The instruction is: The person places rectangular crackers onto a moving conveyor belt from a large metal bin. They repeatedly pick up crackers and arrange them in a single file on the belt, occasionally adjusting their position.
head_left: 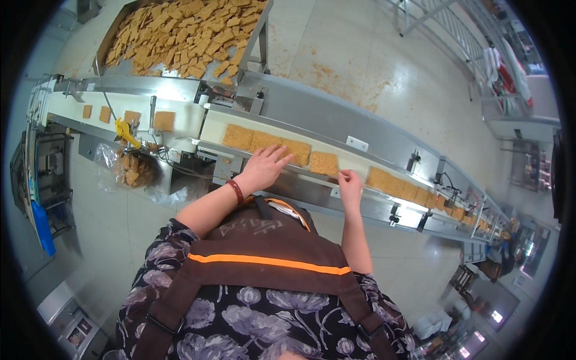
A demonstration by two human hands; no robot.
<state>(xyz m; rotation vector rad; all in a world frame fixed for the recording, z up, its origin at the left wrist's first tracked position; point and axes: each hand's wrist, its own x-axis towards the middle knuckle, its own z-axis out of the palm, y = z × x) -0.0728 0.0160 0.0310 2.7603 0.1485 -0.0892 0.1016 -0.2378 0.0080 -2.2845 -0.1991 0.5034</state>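
Observation:
My left hand (264, 167), a red bracelet at its wrist, lies with fingers apart over a row of flat, golden-brown squares (239, 136) on the white conveyor belt (213, 124), fingertips touching one. A separate square (324, 162) sits just to the right. Beside that square's right edge, my right hand (350, 181) has thumb and forefinger pinched together; what, if anything, is between them is too small to tell. Further right, a longer line of squares (390, 183) continues along the belt, and a few smaller-looking ones (163, 121) lie on the left section.
A metal tray (259, 27) heaped with broken pieces stands behind the belt. A yellow tool (125, 133) and a plastic bag of scraps (133, 170) are at the left near side. Metal railing (432, 21) is at upper right; a person's dark leg (498, 261) appears at far right.

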